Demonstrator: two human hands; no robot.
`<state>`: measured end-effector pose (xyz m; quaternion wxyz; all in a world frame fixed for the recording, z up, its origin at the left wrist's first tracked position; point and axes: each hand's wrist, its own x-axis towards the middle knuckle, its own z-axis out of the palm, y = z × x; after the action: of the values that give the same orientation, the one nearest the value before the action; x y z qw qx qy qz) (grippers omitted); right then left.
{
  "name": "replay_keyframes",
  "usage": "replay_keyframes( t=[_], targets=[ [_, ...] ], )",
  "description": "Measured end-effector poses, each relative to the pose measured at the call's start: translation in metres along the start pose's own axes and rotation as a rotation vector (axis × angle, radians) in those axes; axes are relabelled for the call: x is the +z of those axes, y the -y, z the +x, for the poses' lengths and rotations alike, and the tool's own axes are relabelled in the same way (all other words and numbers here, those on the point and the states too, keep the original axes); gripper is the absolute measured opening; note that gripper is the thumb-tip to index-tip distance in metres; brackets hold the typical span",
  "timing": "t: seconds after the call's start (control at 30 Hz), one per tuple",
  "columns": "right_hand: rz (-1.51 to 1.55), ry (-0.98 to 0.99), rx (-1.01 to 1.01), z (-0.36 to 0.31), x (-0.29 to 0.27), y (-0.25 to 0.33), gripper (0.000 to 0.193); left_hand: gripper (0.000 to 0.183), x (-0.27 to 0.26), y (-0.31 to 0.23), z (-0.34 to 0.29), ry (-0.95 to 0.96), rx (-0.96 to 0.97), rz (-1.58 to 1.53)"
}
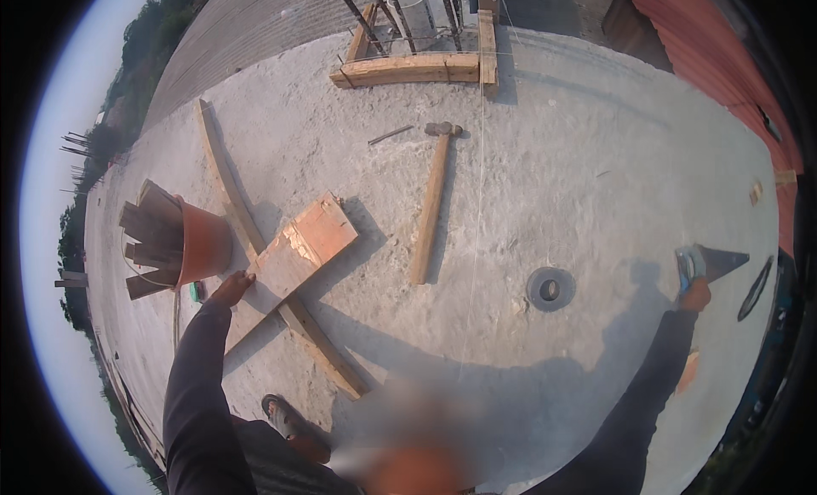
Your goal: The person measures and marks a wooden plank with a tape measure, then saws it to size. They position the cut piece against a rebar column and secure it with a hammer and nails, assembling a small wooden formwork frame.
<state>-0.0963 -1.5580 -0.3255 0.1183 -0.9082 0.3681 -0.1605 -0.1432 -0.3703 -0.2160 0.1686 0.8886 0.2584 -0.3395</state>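
My left hand is closed on the left edge of a wide plywood board. The board lies slantwise across a long timber batten, its far end orange and chipped. Out to the right, my right hand grips the blue-and-grey handle of a handsaw, whose dark, tapering blade points right, away from the board. Between my hands, a hammer with a wooden handle lies on the concrete, its head pointing away from me. A short metal rod lies beside the hammer head.
Left of the board stands an orange bucket full of wood offcuts. A dark grey ring-shaped object sits on the concrete slab. Timber formwork surrounds upright rebar at the back. A thin string runs toward it. Red corrugated sheeting borders the right.
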Motion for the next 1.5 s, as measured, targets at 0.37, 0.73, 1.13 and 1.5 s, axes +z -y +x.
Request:
replay_keyframes(
  t=[0.37, 0.73, 1.13, 1.5],
  targets=[
    [0.022, -0.021, -0.231, -0.003, -0.013, -0.004, 0.030, 0.072, -0.003, 0.016, 0.013, -0.085, 0.037, -0.011],
    [0.493, 0.114, -0.253, 0.017, -0.089, -0.001, 0.037, 0.064, -0.012, 0.004, 0.005, -0.145, 0.229, -0.118],
    [0.500, 0.075, -0.023, -0.218, -0.291, 0.147, 0.045, 0.075, 0.019, 0.027, 0.029, -0.398, 0.127, -0.391],
    [0.728, 0.358, -0.227, -0.534, -0.393, 0.483, 0.069, 0.074, 0.003, 0.015, 0.008, -0.299, 0.197, -0.252]
  ],
)
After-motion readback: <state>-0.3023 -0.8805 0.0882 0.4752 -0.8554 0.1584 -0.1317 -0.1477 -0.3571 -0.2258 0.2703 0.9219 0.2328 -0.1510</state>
